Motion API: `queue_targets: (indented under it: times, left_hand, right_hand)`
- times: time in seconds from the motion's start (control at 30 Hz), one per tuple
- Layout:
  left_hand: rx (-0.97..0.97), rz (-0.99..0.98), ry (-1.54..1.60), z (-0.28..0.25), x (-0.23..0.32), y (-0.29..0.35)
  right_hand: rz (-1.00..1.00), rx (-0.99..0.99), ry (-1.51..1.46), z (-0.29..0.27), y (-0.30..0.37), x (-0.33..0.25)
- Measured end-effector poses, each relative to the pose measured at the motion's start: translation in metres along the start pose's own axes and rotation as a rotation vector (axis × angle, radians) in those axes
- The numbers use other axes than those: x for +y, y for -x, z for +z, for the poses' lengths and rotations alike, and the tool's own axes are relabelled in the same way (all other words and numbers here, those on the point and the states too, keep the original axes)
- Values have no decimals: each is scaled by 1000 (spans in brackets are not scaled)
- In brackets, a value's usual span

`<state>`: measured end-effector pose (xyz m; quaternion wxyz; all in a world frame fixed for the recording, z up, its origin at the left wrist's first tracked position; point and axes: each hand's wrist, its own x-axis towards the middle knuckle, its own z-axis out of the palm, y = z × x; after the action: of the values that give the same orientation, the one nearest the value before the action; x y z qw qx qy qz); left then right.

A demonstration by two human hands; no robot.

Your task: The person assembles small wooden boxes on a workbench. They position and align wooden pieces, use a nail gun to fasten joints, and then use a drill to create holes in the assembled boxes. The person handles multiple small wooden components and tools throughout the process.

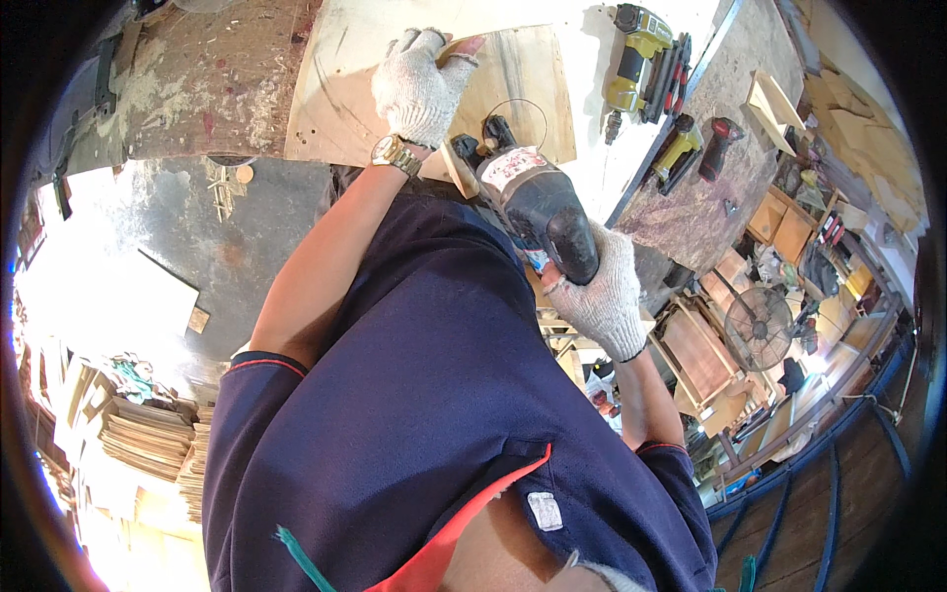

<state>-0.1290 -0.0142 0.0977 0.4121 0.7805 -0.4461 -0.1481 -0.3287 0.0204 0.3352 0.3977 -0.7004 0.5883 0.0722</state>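
My left hand [422,94], in a white knit glove with a watch at the wrist, rests on a plywood sheet [335,89]. Its fingers are spread with the thumb held apart, and the thumb's tip is bare. In a matching glove, my right hand [607,296] grips the rear end of a power tool [543,207] with a rounded black body. The tool's front end lies over the near edge of the plywood. A small wooden piece [459,170] stands beside it, and a thin curved line shows on the board just past it. The tool's working tip is hidden.
To the right on the bench lie a yellow-green nail gun [631,64], a second yellow-green tool [679,150] and a dark red cordless tool [721,148]. A black fan [758,321] stands among wooden frames at right. Stacked thin boards [148,434] sit at lower left.
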Motion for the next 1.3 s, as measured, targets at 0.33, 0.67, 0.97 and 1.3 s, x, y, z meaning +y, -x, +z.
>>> queue_targets:
  times: [0.33,0.67,0.97,1.3]
  left_hand:
    - [-33,-70,-9,-13,-1,3]
    - [-157,-177,3,-37,-4,6]
    - [-202,-231,29,-57,-9,14]
    - [-178,-208,30,-67,-16,23]
  right_hand:
    - [63,-31,-6,2,-2,-10]
    - [-10,19,-5,7,1,-10]
    - [39,-43,-31,5,-1,-19]
    - [-71,21,41,11,2,-12]
